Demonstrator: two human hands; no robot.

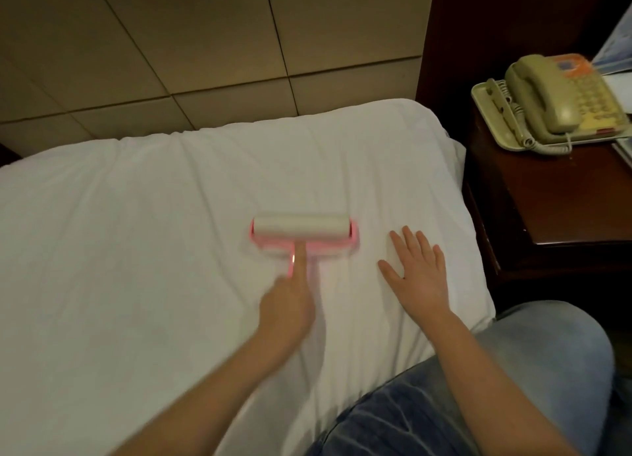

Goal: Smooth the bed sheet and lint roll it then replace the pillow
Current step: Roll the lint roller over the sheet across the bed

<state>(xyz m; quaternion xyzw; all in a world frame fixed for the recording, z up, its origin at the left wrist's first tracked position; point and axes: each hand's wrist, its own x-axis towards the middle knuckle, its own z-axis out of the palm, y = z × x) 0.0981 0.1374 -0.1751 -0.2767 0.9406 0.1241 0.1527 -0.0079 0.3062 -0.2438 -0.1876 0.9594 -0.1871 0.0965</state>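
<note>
A white bed sheet (143,237) covers the bed, with soft creases near its far edge. A pink lint roller (302,230) with a white roll lies on the sheet in the middle of the view. My left hand (289,305) grips its pink handle, index finger stretched along the handle toward the roll. My right hand (415,274) lies flat on the sheet just right of the roller, fingers spread. No pillow is in view.
A dark wooden nightstand (561,209) stands right of the bed, carrying a beige phone (554,96) on a tray. A tan panelled headboard (212,45) runs behind the bed. My knee in jeans (478,387) rests at the bed's near right edge.
</note>
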